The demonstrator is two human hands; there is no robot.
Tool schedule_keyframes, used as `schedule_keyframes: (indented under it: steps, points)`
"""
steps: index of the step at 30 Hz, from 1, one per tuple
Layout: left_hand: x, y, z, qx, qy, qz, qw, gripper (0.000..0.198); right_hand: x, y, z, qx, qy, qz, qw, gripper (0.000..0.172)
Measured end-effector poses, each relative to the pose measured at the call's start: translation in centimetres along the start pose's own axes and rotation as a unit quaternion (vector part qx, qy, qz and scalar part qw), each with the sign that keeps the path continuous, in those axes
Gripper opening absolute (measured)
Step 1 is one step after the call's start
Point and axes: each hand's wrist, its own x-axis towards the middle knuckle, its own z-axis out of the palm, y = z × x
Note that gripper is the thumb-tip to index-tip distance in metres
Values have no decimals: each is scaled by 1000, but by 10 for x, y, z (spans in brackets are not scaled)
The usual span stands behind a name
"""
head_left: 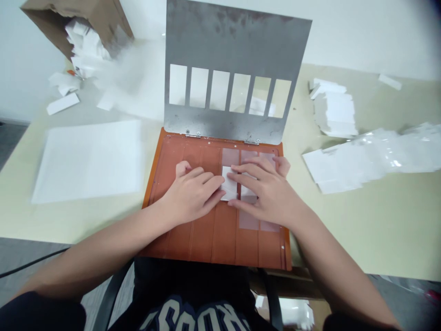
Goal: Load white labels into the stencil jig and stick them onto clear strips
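My left hand [196, 191] has its fingers drawn together, with thumb and fingertips at the left edge of a small white card [228, 186]. From the other side my right hand [265, 186] holds the same card, fingertips on its upper right part and thumb by its lower right corner. The card lies over the grooved orange base [203, 230] of a hinged frame. Clear film strips [248, 221] rest in the grooves on the right, partly covered by my right hand and another white piece. The metal lid [237, 41] stands raised, with a row of several rectangular openings.
On the left lies a stack of white sheets [89, 161]. Behind it a brown paper bag [113, 23] spills white scraps. A pile of white cards [334, 110] and a long fanned row of film-wrapped white pieces [375, 156] occupy the right side of the table [379, 230].
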Motion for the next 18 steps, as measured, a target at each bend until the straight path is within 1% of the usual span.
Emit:
schedule_keyframes:
  steps: [5, 7, 9, 11, 15, 18]
  points:
    - [-2, 3, -7, 37, 68, 9, 997, 18, -1, 0, 0, 7, -16, 12, 1000, 39]
    - [-5, 6, -11, 37, 86, 45, 995, 15, 0, -1, 0, 11, -12, 15, 1000, 37]
    - [-8, 8, -14, 39, 81, 95, 991, 11, 0, -1, 0, 14, -5, 15, 1000, 36]
    - [-11, 11, -14, 43, 62, 124, 989, 8, 1, -2, 1, 16, -1, 17, 1000, 35]
    - [-12, 13, -12, 56, 29, 113, 992, 14, 0, -2, 1, 20, -2, 22, 1000, 35]
    - [-12, 13, -12, 65, 15, 107, 992, 16, 0, -2, 0, 26, 7, 21, 999, 33]
